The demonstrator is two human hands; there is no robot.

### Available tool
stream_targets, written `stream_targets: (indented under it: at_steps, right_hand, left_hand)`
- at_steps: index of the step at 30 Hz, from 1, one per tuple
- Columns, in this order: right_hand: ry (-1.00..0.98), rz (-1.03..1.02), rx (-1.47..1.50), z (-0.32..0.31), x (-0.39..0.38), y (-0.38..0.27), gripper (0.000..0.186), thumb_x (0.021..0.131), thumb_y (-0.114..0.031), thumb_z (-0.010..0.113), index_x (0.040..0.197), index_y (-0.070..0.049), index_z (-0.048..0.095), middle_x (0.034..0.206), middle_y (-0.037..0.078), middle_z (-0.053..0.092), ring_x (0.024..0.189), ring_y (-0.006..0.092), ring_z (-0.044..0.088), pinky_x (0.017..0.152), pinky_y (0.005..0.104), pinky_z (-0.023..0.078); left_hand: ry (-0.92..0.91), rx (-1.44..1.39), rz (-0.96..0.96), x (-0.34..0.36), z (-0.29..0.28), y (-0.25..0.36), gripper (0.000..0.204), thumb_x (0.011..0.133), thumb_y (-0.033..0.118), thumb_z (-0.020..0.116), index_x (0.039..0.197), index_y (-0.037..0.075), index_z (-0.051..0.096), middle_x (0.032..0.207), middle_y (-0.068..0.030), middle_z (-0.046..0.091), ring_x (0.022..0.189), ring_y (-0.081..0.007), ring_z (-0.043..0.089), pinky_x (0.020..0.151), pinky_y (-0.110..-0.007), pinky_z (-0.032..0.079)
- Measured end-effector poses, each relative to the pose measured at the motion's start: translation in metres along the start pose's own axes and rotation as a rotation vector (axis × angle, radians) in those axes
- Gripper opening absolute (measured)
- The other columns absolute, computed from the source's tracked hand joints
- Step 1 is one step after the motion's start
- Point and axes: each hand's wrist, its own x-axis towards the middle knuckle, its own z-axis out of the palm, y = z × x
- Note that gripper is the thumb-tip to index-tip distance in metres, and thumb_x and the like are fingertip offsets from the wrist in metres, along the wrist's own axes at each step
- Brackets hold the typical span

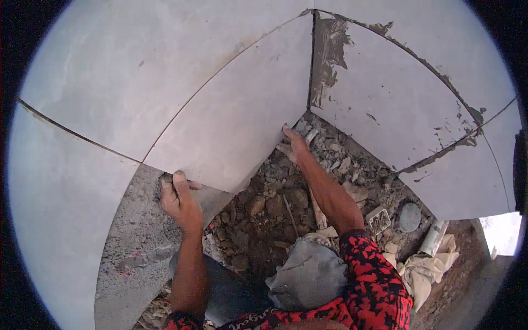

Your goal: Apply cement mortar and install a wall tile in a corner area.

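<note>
A large pale wall tile (234, 110) stands on the left wall, its right edge at the room corner. At its lower left edge is my left hand (181, 203), closed on the edge with the thumb up and some fingers partly hidden. My right hand (297, 147) is at the tile's bottom edge close to the corner, its fingertips curled against the edge and partly hidden. Below the left hand, bare rough grey wall (137, 231) shows. Another pale tile (396, 93) covers the right wall, smeared with grey mortar (330, 52) along the corner and edges.
Broken stones and rubble (258, 214) cover the ground below the wall. To the right lie a round grey disc (410, 217), a small pale square frame (379, 220), a white pipe (434, 237) and crumpled cream cloth or sacking (432, 269). Neighbouring tiles (77, 192) continue leftward.
</note>
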Motion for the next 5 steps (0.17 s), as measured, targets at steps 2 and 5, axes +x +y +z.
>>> stream_targets:
  at_steps: [2, 5]
  right_hand:
    - [-0.031, 0.018, -0.003, -0.0020, 0.0038, 0.0005, 0.059, 0.079, -0.039, 0.056, 0.124, -0.006, 0.036, 0.126, 0.009, 0.034, 0.113, 0.0268, 0.034, 0.087, 0.0403, 0.039]
    - [-0.093, 0.038, -0.012, -0.0056, 0.0088, 0.0010, 0.066, 0.076, -0.042, 0.059, 0.126, -0.008, 0.032, 0.131, 0.008, 0.027, 0.116, 0.0278, 0.030, 0.090, 0.0433, 0.036]
  left_hand:
    - [0.000, 0.017, -0.027, -0.0003, -0.0019, -0.0008, 0.025, 0.088, 0.023, 0.046, 0.082, -0.001, 0.049, 0.059, -0.0057, 0.052, 0.050, -0.0118, 0.050, 0.049, -0.026, 0.040]
    - [-0.030, 0.036, 0.003, -0.0001, -0.0022, -0.0019, 0.026, 0.087, 0.025, 0.047, 0.081, -0.001, 0.049, 0.060, -0.0059, 0.053, 0.051, -0.0125, 0.050, 0.050, -0.027, 0.040]
